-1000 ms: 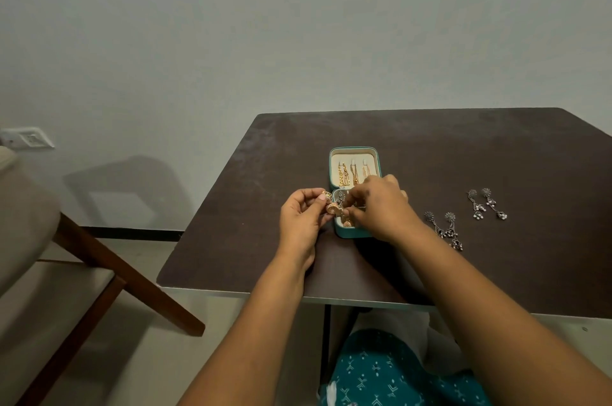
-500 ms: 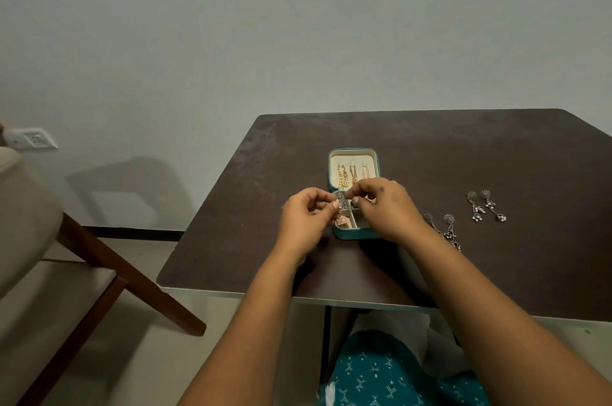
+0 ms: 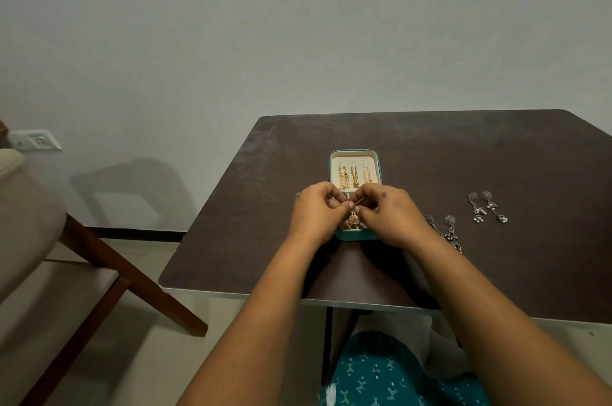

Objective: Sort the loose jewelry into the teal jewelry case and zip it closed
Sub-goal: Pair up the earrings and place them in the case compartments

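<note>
Your left hand (image 3: 316, 215) and right hand (image 3: 389, 215) together pinch a gold bell-shaped earring (image 3: 353, 219) above the open teal jewelry case (image 3: 379, 170).

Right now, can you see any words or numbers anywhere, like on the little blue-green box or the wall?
None can be read.
teal jewelry case: no words or numbers showing.
wall socket: plain, no readable marks.
patterned teal cloth: only white shapes, no letters.
</note>
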